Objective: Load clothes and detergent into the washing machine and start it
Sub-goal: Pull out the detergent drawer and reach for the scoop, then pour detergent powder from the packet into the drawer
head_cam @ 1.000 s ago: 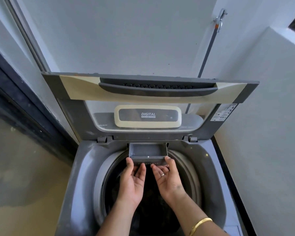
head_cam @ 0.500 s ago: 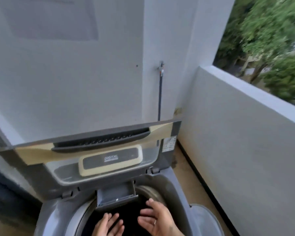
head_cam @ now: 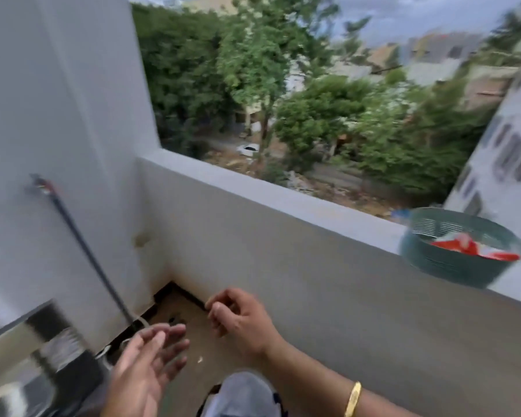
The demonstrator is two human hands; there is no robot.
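Observation:
The washing machine's raised lid [head_cam: 36, 353] shows blurred at the lower left edge; the tub is out of view. A green plastic basket [head_cam: 451, 257] stands on the balcony ledge at the right, with a red and white packet [head_cam: 469, 248] inside it. My left hand [head_cam: 145, 368] hovers low in the frame, palm open, fingers apart, holding nothing. My right hand [head_cam: 241, 320] is to its right, above the floor, fingers loosely curled with nothing visible in them. A gold bangle is on my right wrist.
A low white balcony wall [head_cam: 283, 251] runs across the right, with trees and buildings beyond. A black hose [head_cam: 82, 245] drops from a wall tap toward the floor corner. A pale rounded object [head_cam: 241, 395] lies at the bottom centre.
My view has swung right, away from the machine's detergent drawer toward the balcony wall and basket. Both hands left the drawer and now hang over the floor.

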